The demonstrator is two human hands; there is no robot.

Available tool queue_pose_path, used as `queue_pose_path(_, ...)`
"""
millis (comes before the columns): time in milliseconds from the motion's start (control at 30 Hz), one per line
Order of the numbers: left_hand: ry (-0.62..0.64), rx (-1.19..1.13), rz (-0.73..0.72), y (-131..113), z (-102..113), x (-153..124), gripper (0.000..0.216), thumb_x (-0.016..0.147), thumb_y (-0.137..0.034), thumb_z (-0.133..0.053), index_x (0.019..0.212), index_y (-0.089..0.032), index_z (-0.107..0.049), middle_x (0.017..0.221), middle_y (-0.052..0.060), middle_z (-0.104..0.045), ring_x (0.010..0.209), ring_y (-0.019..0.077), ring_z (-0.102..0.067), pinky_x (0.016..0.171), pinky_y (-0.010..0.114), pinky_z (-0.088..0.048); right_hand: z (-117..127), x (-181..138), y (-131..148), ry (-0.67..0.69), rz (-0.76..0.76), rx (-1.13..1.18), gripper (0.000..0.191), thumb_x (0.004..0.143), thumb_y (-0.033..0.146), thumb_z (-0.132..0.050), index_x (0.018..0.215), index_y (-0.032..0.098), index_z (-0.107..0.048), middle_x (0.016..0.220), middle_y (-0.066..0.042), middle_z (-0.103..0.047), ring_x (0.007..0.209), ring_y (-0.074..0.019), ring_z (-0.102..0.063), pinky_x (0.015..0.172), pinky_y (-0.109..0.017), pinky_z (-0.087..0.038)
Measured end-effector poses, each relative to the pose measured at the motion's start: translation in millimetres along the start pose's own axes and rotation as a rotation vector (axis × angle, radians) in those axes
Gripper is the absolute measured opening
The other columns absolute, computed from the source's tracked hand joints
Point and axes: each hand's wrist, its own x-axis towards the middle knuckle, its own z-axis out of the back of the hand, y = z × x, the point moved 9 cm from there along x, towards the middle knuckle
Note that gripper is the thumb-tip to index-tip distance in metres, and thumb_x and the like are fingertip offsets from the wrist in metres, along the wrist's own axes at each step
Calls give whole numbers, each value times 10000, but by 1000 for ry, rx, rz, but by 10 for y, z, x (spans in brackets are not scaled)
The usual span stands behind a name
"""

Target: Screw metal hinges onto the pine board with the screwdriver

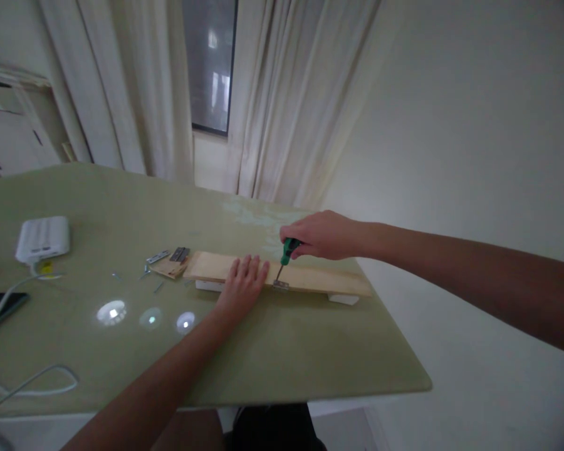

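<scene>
A long pale wooden board (pixel 319 277) lies across white blocks on the table, with one white block (pixel 343 299) showing under its right end. My left hand (pixel 245 282) rests flat on the board, fingers stretched out. Closed around the green and black handle of a screwdriver (pixel 290 247) is my right hand (pixel 320 234). The screwdriver slants down, and its tip meets a small metal hinge (pixel 281 285) at the board's near edge. Whether a screw sits under the tip is too small to tell.
Left of the board lie metal hinges (pixel 179 254), a small wooden piece (pixel 168 268) and several loose screws (pixel 158 287). Farther left are a white charger (pixel 43 238) with a cable (pixel 32 393) and a dark phone (pixel 0 309). The table (pixel 310 357) ends near the wall on the right.
</scene>
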Motion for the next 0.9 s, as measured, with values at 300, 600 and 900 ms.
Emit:
queue_pose_path(300, 7, -89, 9, 19, 18, -7, 551, 1006, -87, -447, 1531, -171, -593, 1568, 220, -570, 1436, 390, -545, 1184, 608, -425, -6, 76, 23, 17, 0, -100, 452, 1027, 605, -579, 1210, 207, -694, 1112, -139, -787, 945, -272, -724, 650, -303, -346)
queue_pose_path(600, -7, -17, -2, 1, -11, -7, 544, 1007, -90, -449, 1528, -160, -592, 1546, 219, -591, 1411, 400, -565, 1166, 601, -442, -47, 21, -159, 2, -213, -139, 626, 1052, 700, -426, 1036, 157, -739, 994, -167, -787, 846, -279, -722, 606, -313, -319)
queue_pose_path(900, -5, 10, -13, 2, -30, -4, 552, 997, -80, -465, 1525, -168, -597, 1546, 216, -594, 1411, 397, -575, 1158, 600, -463, -41, 97, -13, 20, -130, -204, 560, 1066, 648, -450, 1161, 162, -712, 1038, -176, -783, 915, -292, -738, 651, -318, -394)
